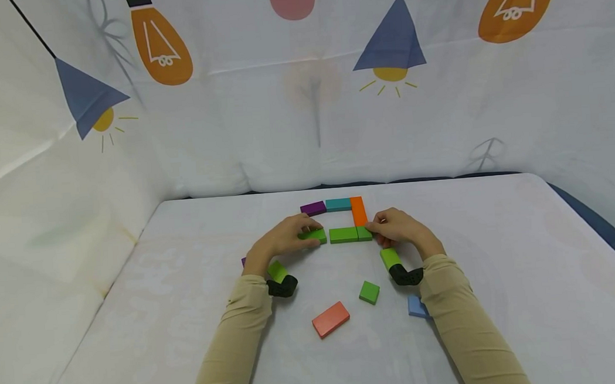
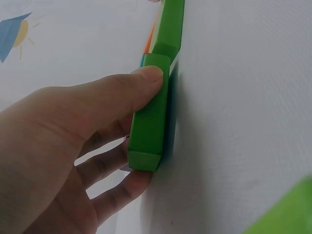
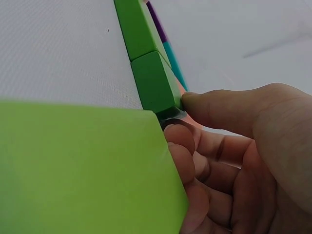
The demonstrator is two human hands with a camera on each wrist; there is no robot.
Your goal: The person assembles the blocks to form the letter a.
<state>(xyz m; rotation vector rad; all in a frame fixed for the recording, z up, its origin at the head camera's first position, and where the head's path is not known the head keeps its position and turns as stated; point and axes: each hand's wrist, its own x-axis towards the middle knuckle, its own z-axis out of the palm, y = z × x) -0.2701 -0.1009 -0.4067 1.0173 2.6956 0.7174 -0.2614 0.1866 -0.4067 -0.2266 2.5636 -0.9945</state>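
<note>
My left hand [image 1: 287, 235] pinches a green rectangular block [image 2: 148, 122], thumb on one face and fingers behind it. A narrow gap in the head view separates that block from a longer green block [image 1: 343, 235]. Against the longer block's right end lies a small green block [image 1: 364, 234]. My right hand [image 1: 396, 227] holds this small block at its outer end, thumb tip [image 3: 191, 101] on its edge and the other fingers curled close by. Behind the green row, an orange block [image 1: 358, 211] stands lengthwise, meeting a teal block [image 1: 338, 205] and a purple block [image 1: 313, 208].
Nearer me lie a green square block [image 1: 369, 292], a coral block [image 1: 330, 320] and a blue block [image 1: 417, 307] partly under my right sleeve. Light green pieces [image 1: 389, 258] [image 1: 278, 272] show by the black wrist cameras. A printed cloth [image 1: 261, 130] hangs behind the white table.
</note>
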